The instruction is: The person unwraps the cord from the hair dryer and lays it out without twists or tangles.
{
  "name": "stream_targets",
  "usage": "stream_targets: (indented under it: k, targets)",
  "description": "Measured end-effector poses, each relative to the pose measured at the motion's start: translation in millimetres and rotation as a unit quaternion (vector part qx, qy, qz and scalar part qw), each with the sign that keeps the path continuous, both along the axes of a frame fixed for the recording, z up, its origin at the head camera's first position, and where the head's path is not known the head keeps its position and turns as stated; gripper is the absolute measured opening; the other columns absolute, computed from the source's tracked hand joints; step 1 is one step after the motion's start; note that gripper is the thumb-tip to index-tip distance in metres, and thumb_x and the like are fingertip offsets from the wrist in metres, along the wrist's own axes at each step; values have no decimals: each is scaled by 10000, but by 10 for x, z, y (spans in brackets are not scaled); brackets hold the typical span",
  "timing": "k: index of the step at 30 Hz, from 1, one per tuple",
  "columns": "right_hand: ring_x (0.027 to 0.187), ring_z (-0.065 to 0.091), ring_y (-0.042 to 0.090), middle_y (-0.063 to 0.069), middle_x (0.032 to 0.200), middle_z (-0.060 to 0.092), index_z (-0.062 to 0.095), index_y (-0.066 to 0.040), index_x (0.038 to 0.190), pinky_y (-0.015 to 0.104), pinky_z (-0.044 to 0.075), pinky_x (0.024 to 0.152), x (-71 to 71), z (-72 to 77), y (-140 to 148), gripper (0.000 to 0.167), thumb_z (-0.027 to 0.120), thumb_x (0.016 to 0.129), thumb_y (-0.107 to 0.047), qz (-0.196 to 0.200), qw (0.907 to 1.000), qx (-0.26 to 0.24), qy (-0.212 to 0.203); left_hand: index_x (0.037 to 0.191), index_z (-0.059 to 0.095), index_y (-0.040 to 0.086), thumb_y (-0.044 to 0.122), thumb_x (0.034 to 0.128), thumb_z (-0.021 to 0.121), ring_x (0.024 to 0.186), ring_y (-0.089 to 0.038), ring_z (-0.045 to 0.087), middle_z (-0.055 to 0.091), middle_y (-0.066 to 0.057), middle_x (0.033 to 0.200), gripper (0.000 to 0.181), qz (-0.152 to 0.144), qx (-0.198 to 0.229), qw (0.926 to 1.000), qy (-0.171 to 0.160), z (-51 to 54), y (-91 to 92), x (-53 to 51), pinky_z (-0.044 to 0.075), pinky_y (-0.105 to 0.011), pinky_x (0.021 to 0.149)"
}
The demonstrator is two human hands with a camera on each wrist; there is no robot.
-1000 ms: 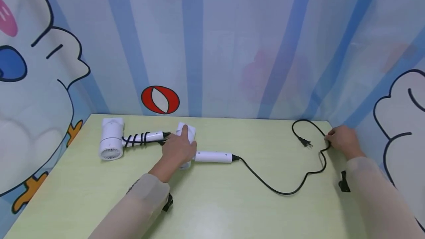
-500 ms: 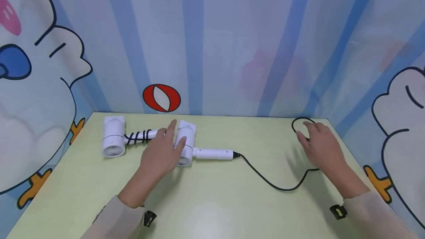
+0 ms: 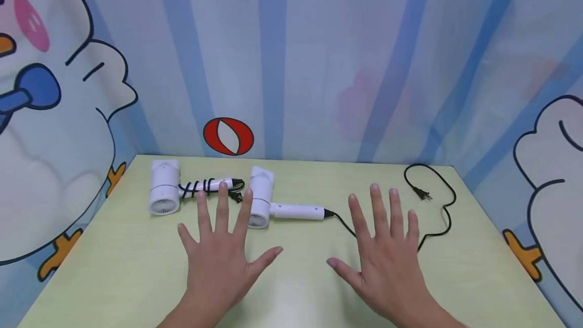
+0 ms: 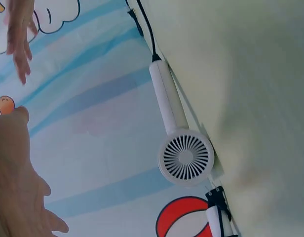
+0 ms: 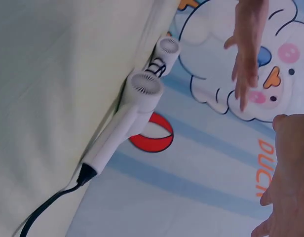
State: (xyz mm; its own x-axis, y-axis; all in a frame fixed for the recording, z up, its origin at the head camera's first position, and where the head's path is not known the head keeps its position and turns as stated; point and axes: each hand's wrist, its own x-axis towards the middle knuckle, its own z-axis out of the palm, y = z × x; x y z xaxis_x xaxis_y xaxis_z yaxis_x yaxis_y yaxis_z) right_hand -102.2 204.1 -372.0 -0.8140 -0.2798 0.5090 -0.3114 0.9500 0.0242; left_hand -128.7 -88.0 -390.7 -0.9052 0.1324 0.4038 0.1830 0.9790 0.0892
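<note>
Two white hair dryers lie on the table. The left hair dryer (image 3: pixel 164 187) has its black cord (image 3: pixel 209 186) wound round the handle, the plug (image 3: pixel 235 196) beside the handle's end. The second hair dryer (image 3: pixel 298 211) lies to its right, handle pointing right, its cord (image 3: pixel 441 234) running loosely to a plug (image 3: pixel 422 194) at the far right. My left hand (image 3: pixel 218 262) is held with fingers spread, palm down, in front of the dryers. My right hand (image 3: pixel 387 267) is spread the same way and hides part of the loose cord. Neither hand holds anything.
The pale yellow-green table (image 3: pixel 291 277) ends at a back edge against a blue striped cloth (image 3: pixel 314 65) printed with cartoon ducks and a red ball. The cloth also stands along both sides.
My left hand has left the second hair dryer and my right hand has let go of its cord. Both have drawn back toward me, fingers spread.
</note>
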Motion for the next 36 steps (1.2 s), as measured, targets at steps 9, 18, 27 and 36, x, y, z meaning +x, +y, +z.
stream_targets:
  k: [9, 18, 27, 36]
  targets:
    - [1531, 12, 476, 133, 1703, -32, 121, -189, 1645, 771, 166, 1056, 34, 7, -84, 995, 189, 906, -853, -9, 10000, -60, -70, 1635, 63, 366, 946, 778, 367, 1518, -507, 4, 33, -148, 1699, 1078, 150, -21, 9995, -290, -23, 9, 46, 239, -864, 946]
    - [1517, 114, 476, 198, 1671, 149, 173, -181, 1639, 687, 273, 1068, 57, -98, -115, 952, 407, 931, -771, 76, 9991, 38, -405, 1634, 186, 309, 876, 840, 410, 1422, -534, 293, 258, -228, 1623, 1001, 317, 37, 9975, -635, -76, -196, -208, 367, -804, 899]
    - [1424, 357, 446, 211, 1575, 362, 356, -144, 1580, 601, 435, 986, 117, -196, -150, 885, 503, 926, -722, 133, 9967, 213, -766, 1598, 277, 149, 788, 916, 412, 1151, -546, 516, 428, -325, 1424, 943, 622, 192, 9901, -1243, -119, -637, -771, 519, -647, 681]
    - [1343, 473, 432, 202, 1488, 482, 488, -139, 1508, 582, 483, 953, 152, -235, -203, 836, 531, 912, -724, 144, 9930, 491, -1061, 1552, 318, 56, 594, 980, 500, 1249, -636, 343, 326, -407, 1407, 806, 1307, 302, 9811, -1394, -295, -1097, -1408, 378, -818, 833]
